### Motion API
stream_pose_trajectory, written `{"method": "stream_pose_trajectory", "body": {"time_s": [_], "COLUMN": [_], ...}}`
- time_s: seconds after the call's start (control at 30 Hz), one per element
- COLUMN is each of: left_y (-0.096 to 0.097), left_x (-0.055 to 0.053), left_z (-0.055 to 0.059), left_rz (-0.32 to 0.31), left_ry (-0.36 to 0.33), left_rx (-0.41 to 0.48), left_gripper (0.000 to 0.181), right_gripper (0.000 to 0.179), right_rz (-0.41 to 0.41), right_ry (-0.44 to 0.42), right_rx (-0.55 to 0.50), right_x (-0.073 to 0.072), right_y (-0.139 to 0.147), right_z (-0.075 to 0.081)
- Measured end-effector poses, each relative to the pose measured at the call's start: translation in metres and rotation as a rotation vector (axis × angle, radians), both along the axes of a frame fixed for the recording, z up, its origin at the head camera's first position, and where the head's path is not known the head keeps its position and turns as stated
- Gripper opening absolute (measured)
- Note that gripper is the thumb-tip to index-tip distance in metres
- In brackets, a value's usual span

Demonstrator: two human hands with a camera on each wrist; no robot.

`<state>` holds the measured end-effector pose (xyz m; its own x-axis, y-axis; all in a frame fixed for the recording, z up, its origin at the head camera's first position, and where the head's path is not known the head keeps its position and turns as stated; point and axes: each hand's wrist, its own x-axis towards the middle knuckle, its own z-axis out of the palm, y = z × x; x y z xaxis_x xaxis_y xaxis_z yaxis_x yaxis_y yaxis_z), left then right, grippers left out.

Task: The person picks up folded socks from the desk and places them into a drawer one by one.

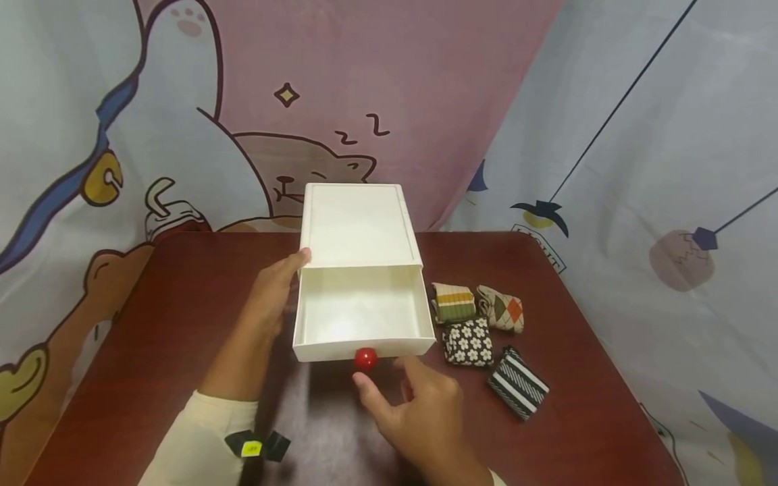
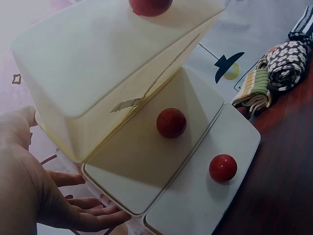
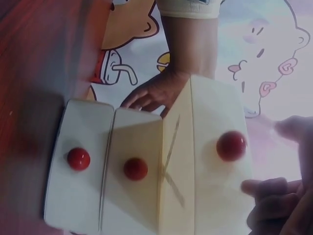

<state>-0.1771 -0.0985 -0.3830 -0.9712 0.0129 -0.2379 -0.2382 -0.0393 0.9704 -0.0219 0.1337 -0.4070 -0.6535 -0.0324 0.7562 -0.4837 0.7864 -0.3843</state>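
Nearest, in front of the white cabinet (image 1: 358,226) and to its left, comes a cream sleeve (image 1: 200,439) with a black strap (image 1: 276,447) and a yellow label at its cuff. The reddish-brown bench (image 1: 577,432) carries the cabinet. In front of the cabinet and a little to its right is the right hand (image 1: 425,405); its grip holds nothing, with thumb and forefinger spread apart and the other fingers bent. The thumb tip sits just below a round red knob (image 1: 366,359) on the cabinet's top drawer (image 1: 328,351), apart from it. That drawer juts well out from the cabinet's front, its pale inside showing. Under it, the left wrist view shows a middle drawer (image 2: 137,161) and a bottom drawer (image 2: 210,196), both flush with the cabinet's front, each with a red knob.

To the cabinet's right lie four folded fabric bundles, apparently socks: nearest a black-and-white striped bundle (image 1: 519,383), then a black bundle with white flowers (image 1: 468,342), then a cream, yellow and green bundle (image 1: 453,303) beside an argyle bundle (image 1: 501,308). At the cabinet's left side the left hand (image 1: 276,287) rests with fingers loosely spread, thumb by the upper front corner, its grip not clenched. Behind the cabinet hangs a cartoon-printed cloth (image 1: 425,67).
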Motion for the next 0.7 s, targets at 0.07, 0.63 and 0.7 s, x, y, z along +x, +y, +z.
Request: {"method": "stream_pose_trajectory", "body": {"time_s": [0.07,0.63,0.7], "left_y": [0.000,-0.002,-0.002], "left_x": [0.000,-0.001,-0.001], "left_z": [0.000,-0.001,-0.001], "left_rz": [0.000,0.002,0.002], "left_ry": [0.000,-0.013,-0.015], "left_rx": [0.002,-0.004,-0.008], "left_gripper": [0.067,0.069,0.069], "right_gripper": [0.049,0.045,0.038], "right_rz": [0.031,-0.077,-0.111], "right_ry": [0.045,0.255,0.198], "right_rx": [-0.035,-0.003,0.027], "right_x": [0.000,-0.018,-0.020], "right_y": [0.007,0.065,0.074], "right_z": [-0.001,0.021,0.024]}}
